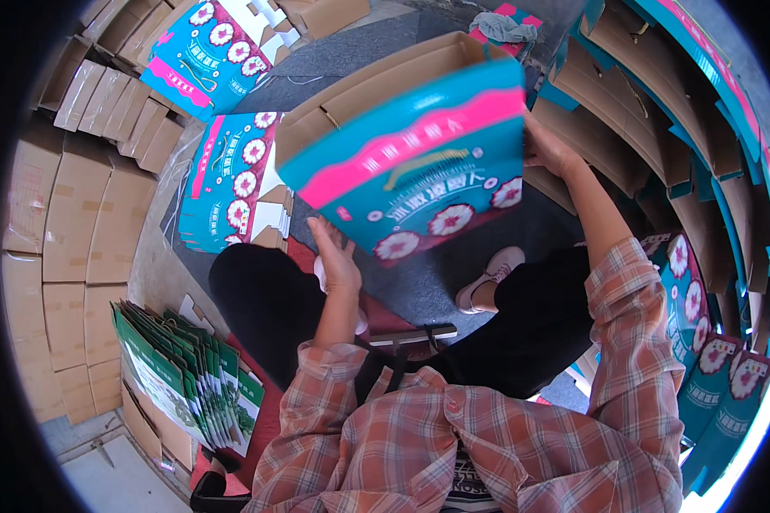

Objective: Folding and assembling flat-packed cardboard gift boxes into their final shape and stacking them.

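Observation:
A teal and pink cardboard gift box [436, 162], open at the top and showing its brown inside, is tilted in the air in front of me. It has a yellow rope handle and printed pictures of round slices. My right hand [549, 150] grips its right side; some fingertips are hidden behind the edge. Near the box's lower left edge is my left hand [335, 256], fingers stretched and apart; whether it touches the box I cannot tell.
Flat teal box blanks [231, 179] lie in stacks at left, beside brown cartons [68, 214]. Folded green bags [192, 372] stand at lower left. Rows of open teal boxes [624, 111] are piled along the right. A grey cloth [503, 27] lies at the back.

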